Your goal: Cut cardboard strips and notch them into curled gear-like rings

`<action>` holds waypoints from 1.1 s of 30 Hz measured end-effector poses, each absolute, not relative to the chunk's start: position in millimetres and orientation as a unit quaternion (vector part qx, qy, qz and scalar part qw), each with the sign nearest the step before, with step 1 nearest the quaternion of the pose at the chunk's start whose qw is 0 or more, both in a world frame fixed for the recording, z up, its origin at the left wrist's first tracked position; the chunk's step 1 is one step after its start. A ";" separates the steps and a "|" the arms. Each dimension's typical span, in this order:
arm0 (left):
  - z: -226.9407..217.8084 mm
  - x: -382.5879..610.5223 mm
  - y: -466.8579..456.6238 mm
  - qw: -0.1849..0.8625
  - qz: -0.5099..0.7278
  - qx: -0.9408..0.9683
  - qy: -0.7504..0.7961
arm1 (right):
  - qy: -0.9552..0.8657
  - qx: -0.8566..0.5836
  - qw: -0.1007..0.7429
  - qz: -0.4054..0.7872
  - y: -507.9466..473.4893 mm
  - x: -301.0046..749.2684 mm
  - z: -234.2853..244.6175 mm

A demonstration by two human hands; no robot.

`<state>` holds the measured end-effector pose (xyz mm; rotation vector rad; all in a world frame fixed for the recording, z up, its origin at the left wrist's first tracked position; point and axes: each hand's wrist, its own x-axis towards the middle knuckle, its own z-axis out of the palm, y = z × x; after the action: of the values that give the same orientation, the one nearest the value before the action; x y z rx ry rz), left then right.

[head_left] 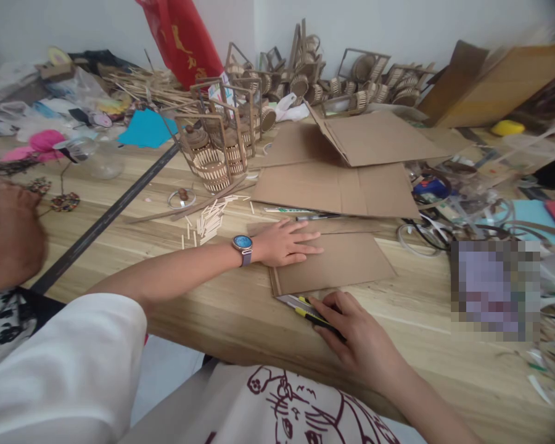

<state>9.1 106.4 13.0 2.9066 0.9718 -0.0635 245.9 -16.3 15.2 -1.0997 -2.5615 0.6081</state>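
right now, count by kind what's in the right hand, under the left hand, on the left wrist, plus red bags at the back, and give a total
Utility knife in the right hand: 1
Cardboard piece under the left hand: 1
Watch on the left wrist: 1
Red bag at the back: 1
Total: 4

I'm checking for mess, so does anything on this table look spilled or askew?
Yes. Small pale sticks lie scattered near the left hand, pointing different ways, as if spilled. Farther back, several baskets lie tipped in a jumbled heap, unlike the upright basket nearer the sticks.
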 end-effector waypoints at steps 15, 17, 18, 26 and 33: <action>7.3 5.0 108.1 0.054 0.011 0.954 0.296 | -0.902 -0.323 0.126 0.259 -2.8 267.8 31.8; 6.7 4.4 108.4 0.055 0.021 0.954 0.293 | -0.893 -0.344 0.154 0.245 4.9 279.2 36.1; 6.7 4.3 108.8 0.053 0.022 0.955 0.291 | -0.888 -0.359 0.170 0.231 11.3 285.9 38.0; 22.9 15.7 83.2 0.003 0.056 0.955 0.292 | -0.842 -0.485 0.222 0.077 84.4 321.6 37.0; 28.8 29.7 32.4 -0.015 0.049 0.953 0.299 | -0.868 -0.457 0.180 0.072 108.3 287.9 19.6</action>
<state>29.7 32.4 28.8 3.0222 0.9490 0.1539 287.9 108.3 19.6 -1.2907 -2.4537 0.2029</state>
